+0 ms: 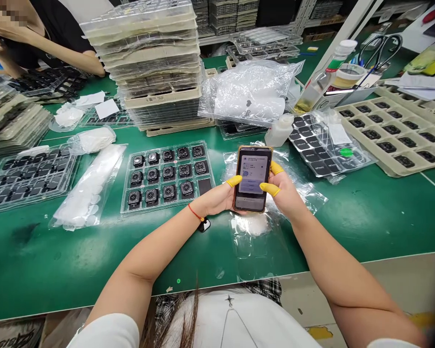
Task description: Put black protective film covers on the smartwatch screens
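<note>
A smartphone point(253, 180) with its screen lit is held upright above the green table. My left hand point(221, 197) grips its left edge, a yellow finger cot on the thumb. At its right edge my right hand point(283, 189) is closed on it too, with yellow cots on the thumb and a finger. Below my left wrist a small black watch body point(204, 225) lies on the table, partly hidden. To the left sits a clear tray point(159, 209) of black watch bodies, one compartment showing only a dark bottom. Clear plastic sheets point(261, 256) lie beneath the phone.
Tall stacked trays point(163, 72) stand behind. A bag of round white pieces point(89, 198) and another tray point(32, 176) lie left. At right are bagged black squares point(313, 150), a beige tray point(391, 169) and a bottle point(321, 79). Another person's arm point(68, 55) rests far left.
</note>
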